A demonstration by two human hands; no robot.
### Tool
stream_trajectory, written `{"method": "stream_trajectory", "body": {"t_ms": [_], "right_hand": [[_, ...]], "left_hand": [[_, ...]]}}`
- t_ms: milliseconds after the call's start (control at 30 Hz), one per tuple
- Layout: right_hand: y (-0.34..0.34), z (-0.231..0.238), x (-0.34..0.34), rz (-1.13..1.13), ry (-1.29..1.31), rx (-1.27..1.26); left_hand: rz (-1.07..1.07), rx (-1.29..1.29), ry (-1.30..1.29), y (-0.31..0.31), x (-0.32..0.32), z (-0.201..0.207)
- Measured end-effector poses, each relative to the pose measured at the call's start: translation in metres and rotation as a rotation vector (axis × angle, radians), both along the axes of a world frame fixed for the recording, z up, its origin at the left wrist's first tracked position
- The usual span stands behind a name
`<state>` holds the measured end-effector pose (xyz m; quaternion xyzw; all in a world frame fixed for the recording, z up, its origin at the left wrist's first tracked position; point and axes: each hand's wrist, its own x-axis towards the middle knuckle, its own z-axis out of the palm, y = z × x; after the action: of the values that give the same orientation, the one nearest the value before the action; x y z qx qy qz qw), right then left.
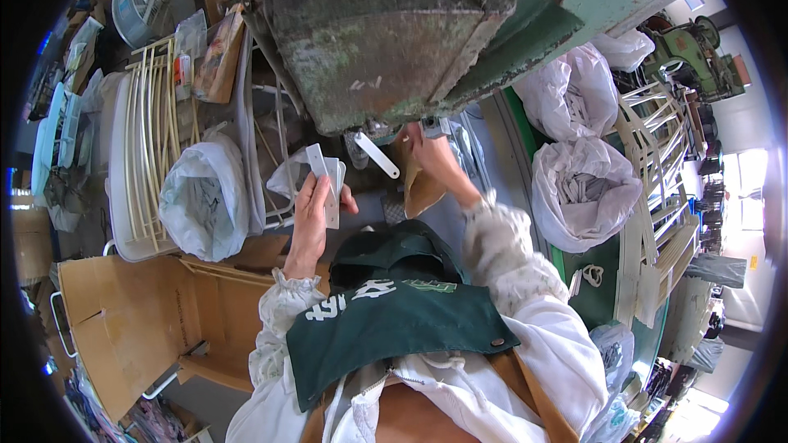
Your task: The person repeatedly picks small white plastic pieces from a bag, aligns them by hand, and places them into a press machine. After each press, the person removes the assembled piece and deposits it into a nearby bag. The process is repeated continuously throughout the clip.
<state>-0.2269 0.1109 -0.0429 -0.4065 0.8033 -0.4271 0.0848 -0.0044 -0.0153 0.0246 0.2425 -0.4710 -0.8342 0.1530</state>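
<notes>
My left hand [309, 215] is closed round a small stack of flat white strips [332, 184] with holes near their ends. My right hand [437, 157] reaches up to the underside of the worn green machine [377, 66], its fingers bent beside a small metal fitting [435, 126]. What those fingers grip, if anything, is hidden. Between the two hands, a single white strip [377, 156] with a hole in its lower end slants out from below the machine, apart from both hands.
A white sack [205, 197] of strips stands left, beside a rack of thin rods [152, 148]. Below it sits an open cardboard box [123, 312]. To the right, two more sacks [583, 189] of pieces rest by a green surface [595, 295]. A fan [152, 0] stands far left.
</notes>
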Motion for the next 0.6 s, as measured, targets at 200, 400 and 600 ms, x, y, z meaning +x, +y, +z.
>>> {"method": "stream_trajectory", "body": {"t_ms": [200, 400, 600], "right_hand": [[-0.083, -0.082, -0.065, 0.064, 0.470, 0.146], [-0.098, -0.094, -0.059, 0.098, 0.403, 0.249], [-0.073, -0.080, -0.060, 0.092, 0.251, 0.241]], "left_hand": [[-0.112, 0.020, -0.017, 0.007, -0.004, -0.013], [-0.039, -0.081, -0.062, 0.011, 0.009, 0.009], [-0.065, -0.173, -0.060, 0.015, 0.003, 0.009]]}}
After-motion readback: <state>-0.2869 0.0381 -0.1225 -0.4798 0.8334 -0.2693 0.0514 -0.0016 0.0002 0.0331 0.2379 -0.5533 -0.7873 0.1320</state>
